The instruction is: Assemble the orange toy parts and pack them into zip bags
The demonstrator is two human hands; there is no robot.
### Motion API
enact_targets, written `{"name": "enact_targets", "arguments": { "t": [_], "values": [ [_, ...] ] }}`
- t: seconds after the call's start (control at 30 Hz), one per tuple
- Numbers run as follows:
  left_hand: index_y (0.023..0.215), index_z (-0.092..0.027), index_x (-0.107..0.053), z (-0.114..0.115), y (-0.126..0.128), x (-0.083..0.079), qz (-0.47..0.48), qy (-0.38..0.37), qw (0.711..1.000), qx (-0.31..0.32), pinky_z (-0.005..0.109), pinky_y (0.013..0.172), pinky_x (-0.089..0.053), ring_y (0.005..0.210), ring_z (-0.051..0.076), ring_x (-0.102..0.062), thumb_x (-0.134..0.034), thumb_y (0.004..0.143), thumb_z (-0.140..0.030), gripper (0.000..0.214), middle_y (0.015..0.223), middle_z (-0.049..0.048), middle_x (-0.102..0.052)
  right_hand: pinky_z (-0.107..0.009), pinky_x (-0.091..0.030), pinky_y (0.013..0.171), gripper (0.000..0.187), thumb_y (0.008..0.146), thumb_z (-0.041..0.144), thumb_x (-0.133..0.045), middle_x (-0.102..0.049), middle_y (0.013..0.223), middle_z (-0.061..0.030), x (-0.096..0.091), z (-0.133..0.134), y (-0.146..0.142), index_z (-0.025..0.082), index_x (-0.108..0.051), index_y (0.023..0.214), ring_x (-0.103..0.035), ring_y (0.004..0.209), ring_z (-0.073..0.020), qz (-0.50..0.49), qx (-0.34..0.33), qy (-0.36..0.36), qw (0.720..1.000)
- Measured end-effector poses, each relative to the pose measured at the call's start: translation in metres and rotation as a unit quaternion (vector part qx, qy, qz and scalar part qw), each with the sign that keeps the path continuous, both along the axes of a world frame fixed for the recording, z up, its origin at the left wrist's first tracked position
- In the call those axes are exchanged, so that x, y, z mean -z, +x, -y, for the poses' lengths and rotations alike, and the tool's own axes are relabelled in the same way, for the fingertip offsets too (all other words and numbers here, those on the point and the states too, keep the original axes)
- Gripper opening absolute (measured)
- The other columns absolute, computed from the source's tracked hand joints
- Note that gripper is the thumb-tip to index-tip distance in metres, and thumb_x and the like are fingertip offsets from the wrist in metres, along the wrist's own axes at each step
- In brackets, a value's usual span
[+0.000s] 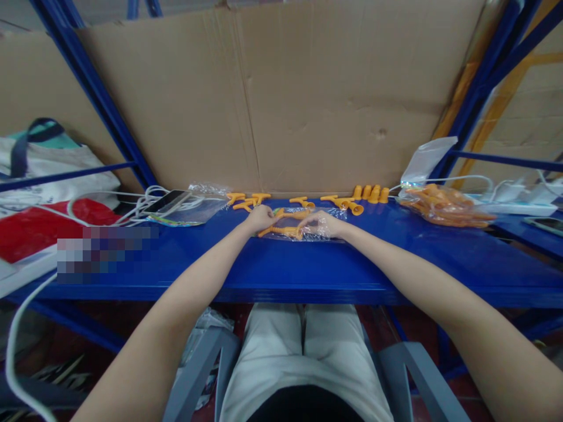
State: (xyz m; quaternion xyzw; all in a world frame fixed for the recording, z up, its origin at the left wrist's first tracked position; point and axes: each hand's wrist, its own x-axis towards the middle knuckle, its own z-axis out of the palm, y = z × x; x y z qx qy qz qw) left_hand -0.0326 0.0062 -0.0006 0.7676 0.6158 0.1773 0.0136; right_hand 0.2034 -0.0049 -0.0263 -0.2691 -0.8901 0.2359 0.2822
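Note:
A clear plastic bag (314, 236) lies flat on the blue tabletop with long orange plastic pieces (288, 232) in it. My left hand (261, 218) pinches the left end of this bag, its fingers closed. From the right, my right hand (323, 223) reaches over or into the bag, which I cannot tell; its fingers curl at the end of the nearer orange piece. Just behind the hands lie loose orange T-shaped pieces (246, 204), another handle-like orange piece (302, 202) and an orange cone-ended piece (355, 207).
Several orange cups (372, 194) stand in a row at the back. A bag of orange parts (444, 205) lies right, near a white power strip (505, 205). White cables (153, 202), a phone (165, 202) and a plastic packet (197, 208) lie left. Cardboard (308, 99) walls the back.

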Motion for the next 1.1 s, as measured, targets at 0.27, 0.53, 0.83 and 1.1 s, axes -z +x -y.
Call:
{"name": "enact_targets", "arguments": {
  "t": [0.27, 0.53, 0.83, 1.1],
  "values": [
    [0.077, -0.016, -0.070, -0.001, 0.004, 0.001, 0.041, 0.020, 0.999, -0.001, 0.032, 0.088, -0.048, 0.098, 0.024, -0.066, -0.047, 0.086, -0.024, 0.026, 0.095, 0.0106, -0.075, -0.038, -0.053, 0.088, 0.019, 0.086, 0.025, -0.063, -0.075, 0.100, -0.0093, 0.007, -0.002, -0.007, 0.016, -0.075, 0.097, -0.069, 0.093, -0.0202, -0.007, 0.022, -0.014, 1.000],
    [0.107, -0.016, -0.068, 0.001, 0.013, 0.007, 0.121, 0.050, 0.986, 0.107, 0.034, 0.106, -0.040, 0.117, 0.021, -0.059, -0.038, 0.091, -0.025, 0.035, 0.123, 0.0084, -0.068, -0.035, -0.051, 0.087, 0.016, 0.082, 0.027, -0.067, -0.074, 0.099, -0.0080, 0.007, -0.003, -0.009, 0.017, -0.076, 0.091, -0.068, 0.092, -0.0195, -0.030, -0.039, -0.001, 0.999],
    [0.127, -0.010, -0.058, 0.002, 0.022, 0.013, 0.060, 0.014, 0.984, 0.165, 0.033, 0.116, -0.027, 0.132, 0.019, -0.047, -0.029, 0.094, -0.028, 0.048, 0.139, 0.0102, -0.057, -0.035, -0.051, 0.084, 0.017, 0.083, 0.029, -0.068, -0.071, 0.090, -0.0060, 0.010, -0.005, -0.016, 0.019, -0.077, 0.093, -0.064, 0.085, -0.0170, -0.043, -0.070, 0.059, 0.995],
    [0.146, -0.011, -0.037, 0.009, 0.023, 0.007, 0.005, -0.079, 0.984, 0.158, 0.034, 0.120, -0.015, 0.146, 0.019, -0.025, -0.016, 0.096, -0.040, 0.061, 0.156, 0.0080, -0.032, -0.034, -0.051, 0.086, 0.022, 0.084, 0.036, -0.067, -0.073, 0.096, -0.0073, 0.011, -0.004, -0.018, 0.019, -0.077, 0.094, -0.065, 0.088, -0.0170, -0.048, -0.084, 0.022, 0.995]
  ]
}}
